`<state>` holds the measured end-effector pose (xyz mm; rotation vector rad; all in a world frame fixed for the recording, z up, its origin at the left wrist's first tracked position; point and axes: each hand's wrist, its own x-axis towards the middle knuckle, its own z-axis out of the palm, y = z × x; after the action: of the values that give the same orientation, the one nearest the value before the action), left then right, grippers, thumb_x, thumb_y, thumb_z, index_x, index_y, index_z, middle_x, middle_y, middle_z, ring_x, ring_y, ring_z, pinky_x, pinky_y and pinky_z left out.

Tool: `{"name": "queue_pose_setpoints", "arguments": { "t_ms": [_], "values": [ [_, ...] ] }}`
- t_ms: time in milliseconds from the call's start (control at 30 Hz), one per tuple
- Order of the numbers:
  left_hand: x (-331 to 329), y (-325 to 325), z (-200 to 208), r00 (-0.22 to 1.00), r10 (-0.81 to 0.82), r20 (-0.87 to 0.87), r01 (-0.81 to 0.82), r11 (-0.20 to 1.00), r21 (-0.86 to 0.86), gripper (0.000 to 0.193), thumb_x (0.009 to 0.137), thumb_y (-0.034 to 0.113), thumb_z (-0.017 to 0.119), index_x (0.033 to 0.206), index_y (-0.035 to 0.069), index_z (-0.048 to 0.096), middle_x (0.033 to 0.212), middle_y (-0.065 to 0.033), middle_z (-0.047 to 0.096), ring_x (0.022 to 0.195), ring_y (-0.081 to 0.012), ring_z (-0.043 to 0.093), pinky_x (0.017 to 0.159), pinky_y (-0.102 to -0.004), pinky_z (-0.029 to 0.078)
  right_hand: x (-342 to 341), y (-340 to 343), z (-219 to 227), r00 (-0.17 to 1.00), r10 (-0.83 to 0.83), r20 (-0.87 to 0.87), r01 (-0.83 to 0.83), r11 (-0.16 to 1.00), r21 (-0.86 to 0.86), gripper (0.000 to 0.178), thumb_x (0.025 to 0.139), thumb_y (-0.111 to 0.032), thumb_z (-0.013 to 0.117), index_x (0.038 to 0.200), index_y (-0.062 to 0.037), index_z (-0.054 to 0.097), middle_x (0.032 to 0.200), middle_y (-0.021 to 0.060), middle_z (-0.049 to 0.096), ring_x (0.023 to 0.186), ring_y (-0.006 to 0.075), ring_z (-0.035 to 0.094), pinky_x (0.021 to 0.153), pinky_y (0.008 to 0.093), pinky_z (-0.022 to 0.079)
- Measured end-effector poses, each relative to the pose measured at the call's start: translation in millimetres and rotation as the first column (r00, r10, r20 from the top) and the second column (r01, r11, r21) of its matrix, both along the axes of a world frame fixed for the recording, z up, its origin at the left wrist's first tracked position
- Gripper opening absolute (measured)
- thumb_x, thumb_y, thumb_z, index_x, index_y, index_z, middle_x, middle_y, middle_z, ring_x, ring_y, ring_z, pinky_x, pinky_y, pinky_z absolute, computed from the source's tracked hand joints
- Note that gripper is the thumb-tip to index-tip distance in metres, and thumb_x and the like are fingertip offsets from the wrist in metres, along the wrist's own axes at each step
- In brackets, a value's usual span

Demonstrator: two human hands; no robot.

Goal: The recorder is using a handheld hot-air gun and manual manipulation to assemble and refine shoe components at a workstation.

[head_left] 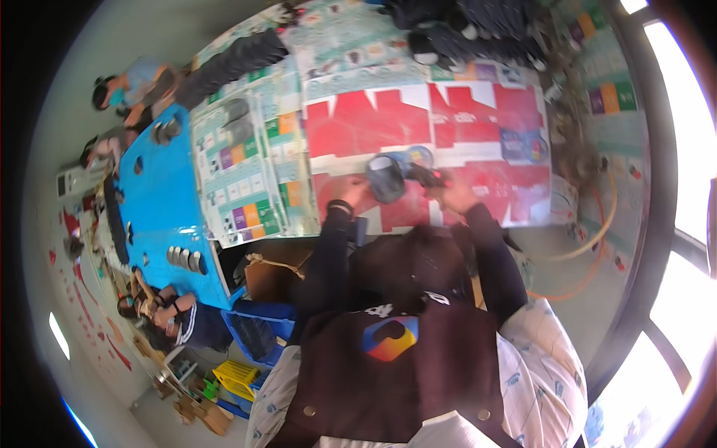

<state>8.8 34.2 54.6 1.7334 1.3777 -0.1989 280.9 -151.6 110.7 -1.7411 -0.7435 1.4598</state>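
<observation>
Over the red-printed sheets, a dark grey cylindrical piece with a pale round end is tilted, smeared by motion. My left hand grips its left side, the fingertips partly hidden by it. Closed around a dark, gun-shaped hand tool is my right hand. The tool's front end points left toward the grey piece, close to it. Blur hides whether the two touch.
Red-and-white printed sheets cover the work table. Dark grey pieces lie in rows along its far edge. A blue table with more grey pieces adjoins at left, where other people work. An orange hose loops at right. Blue crate stands lower left.
</observation>
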Motion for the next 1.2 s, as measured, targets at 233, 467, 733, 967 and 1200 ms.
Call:
{"name": "queue_pose_setpoints", "arguments": {
  "t_ms": [233,467,733,967,1200],
  "values": [
    [30,-10,18,0.996,-0.014,0.093,0.009,0.999,0.053,0.031,0.074,0.033,0.077,0.084,0.004,0.079,0.08,-0.0192,0.074,0.077,-0.0313,0.075,0.072,-0.0411,0.057,4,-26,11,0.982,-0.127,-0.136,0.129,0.992,0.006,0.027,0.081,-0.005,0.073,0.108,-0.0025,0.071,0.087,0.0036,0.071,0.064,0.0124,0.063,0.048,0.0298,0.051],
    [-53,28,46,0.706,0.444,0.552,-0.297,0.893,-0.338,0.017,0.088,0.012,0.071,0.099,-0.001,0.068,0.092,-0.0129,0.07,0.082,-0.0228,0.071,0.073,-0.0357,0.057,8,-27,39,0.962,-0.258,-0.085,0.257,0.966,-0.025,0.029,0.081,-0.005,0.062,0.108,0.0014,0.073,0.085,0.0051,0.073,0.067,0.0148,0.068,0.049,0.0284,0.052],
    [-249,174,-21,-0.125,0.755,0.644,-0.786,0.321,-0.529,0.041,0.094,0.0,0.063,0.127,0.003,0.04,0.12,-0.0194,0.058,0.106,-0.0337,0.068,0.086,-0.0471,0.063,-17,-3,76,0.974,-0.224,0.022,0.224,0.974,-0.031,0.036,0.081,-0.005,0.058,0.114,0.0017,0.069,0.091,0.0089,0.077,0.078,0.0162,0.072,0.049,0.0252,0.052],
    [-317,258,-98,-0.297,0.787,0.54,-0.73,0.177,-0.66,0.045,0.095,0.002,0.064,0.132,0.004,0.039,0.123,-0.023,0.058,0.106,-0.0391,0.068,0.086,-0.0474,0.063,-43,0,87,0.968,-0.245,-0.047,0.244,0.969,-0.034,0.037,0.081,-0.001,0.058,0.116,0.003,0.069,0.093,0.0108,0.077,0.071,0.0141,0.069,0.05,0.0258,0.052],
    [-340,279,-159,0.956,0.276,-0.099,-0.136,0.716,0.684,0.034,0.097,0.032,0.065,0.12,0.007,0.068,0.117,-0.0129,0.074,0.112,-0.0344,0.068,0.101,-0.0473,0.054,-48,-9,90,0.946,-0.325,-0.004,0.325,0.946,-0.021,0.031,0.082,-0.003,0.066,0.112,0.0018,0.073,0.093,0.0074,0.076,0.071,0.0127,0.066,0.056,0.0262,0.049]
  ]
}}
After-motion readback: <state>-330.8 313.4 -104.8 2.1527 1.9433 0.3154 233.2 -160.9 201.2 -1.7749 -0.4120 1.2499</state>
